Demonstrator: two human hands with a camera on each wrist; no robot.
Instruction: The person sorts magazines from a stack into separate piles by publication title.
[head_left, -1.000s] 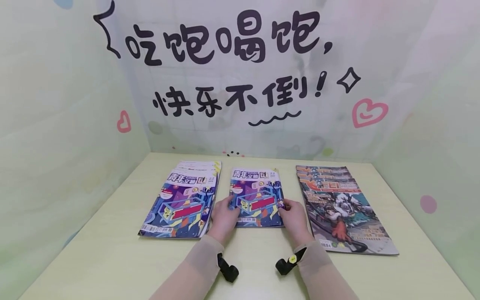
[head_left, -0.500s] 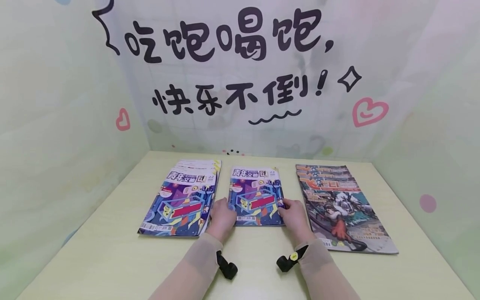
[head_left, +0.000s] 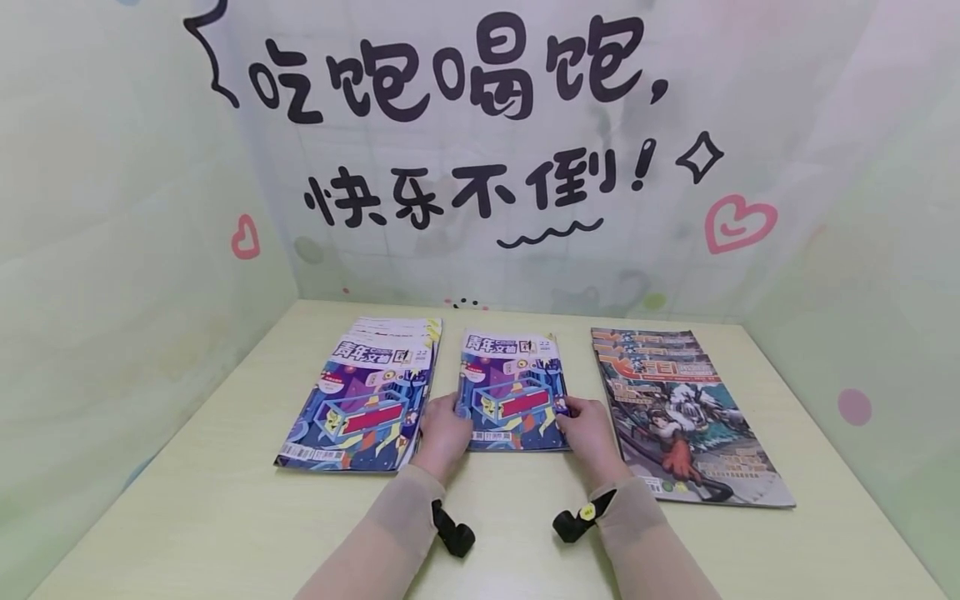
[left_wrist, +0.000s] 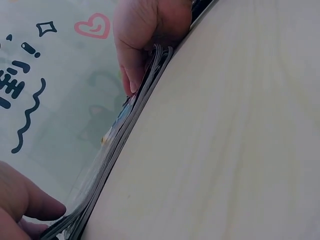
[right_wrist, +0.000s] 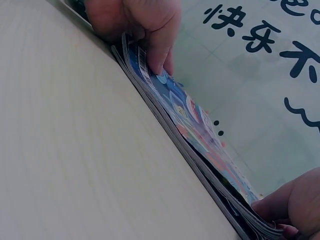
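Note:
A small stack of purple-and-blue magazines [head_left: 513,392] lies in the middle of the table. My left hand [head_left: 446,432] pinches its left side, thumb on the cover. On the opposite side, my right hand [head_left: 590,429] pinches the right edge the same way. Seen from the left wrist, the layered magazine edges [left_wrist: 112,152] curve up slightly towards each hand. In the right wrist view, a narrow gap shows between the upper magazines [right_wrist: 200,130] and what lies under them. Most of the fingers beneath the edges are hidden.
To the left lies a fanned pile of matching purple magazines [head_left: 360,408]. At the right is a fanned pile of larger comic-style magazines [head_left: 686,425]. All lie on a pale wooden table [head_left: 510,525], enclosed by printed fabric walls [head_left: 480,275].
The left hand has shifted slightly left, its thumb now nearer the edge of the cover. The right hand and both side piles stay nearly still; the head view has tilted a little.

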